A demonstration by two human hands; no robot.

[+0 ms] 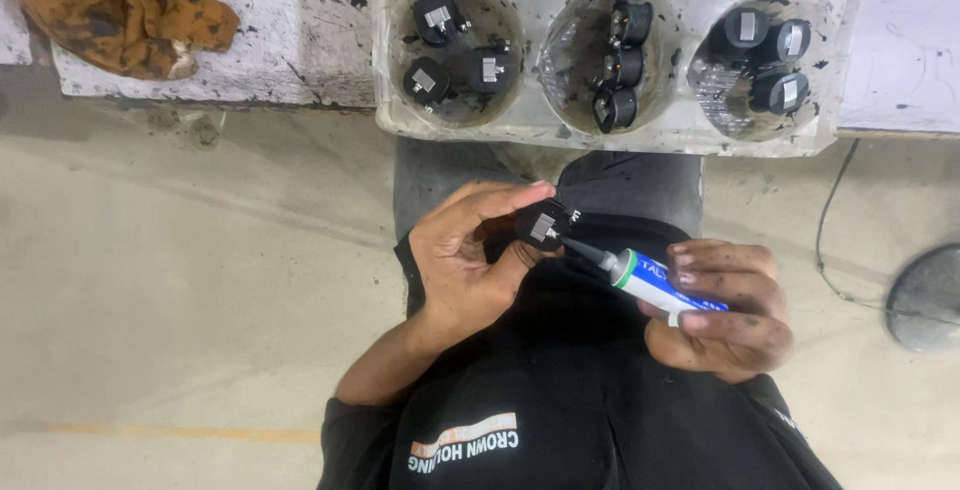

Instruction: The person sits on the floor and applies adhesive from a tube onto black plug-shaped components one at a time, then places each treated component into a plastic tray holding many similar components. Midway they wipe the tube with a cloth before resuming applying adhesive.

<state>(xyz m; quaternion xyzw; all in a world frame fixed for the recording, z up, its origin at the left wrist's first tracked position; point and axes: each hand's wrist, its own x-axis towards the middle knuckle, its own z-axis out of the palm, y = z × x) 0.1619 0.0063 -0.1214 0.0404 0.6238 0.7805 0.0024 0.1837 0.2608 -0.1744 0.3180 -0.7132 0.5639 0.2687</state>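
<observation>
**Nozzle at the metal tab**

Your left hand point(468, 255) pinches a small black round part point(542, 224), light and rigid, by its rim. Your right hand point(725, 308) clenches a soft adhesive tube point(660, 286), probably squeezable, nozzle touching its tab.

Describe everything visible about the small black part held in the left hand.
The small black part is a round, dark, plastic-looking piece with a pale metal tab on its face. The left hand pinches it between thumb and fingers, face turned toward the camera. The dark nozzle of the white tube, held in the right hand, touches its lower right edge. Similar parts lie in the tray above.
</observation>
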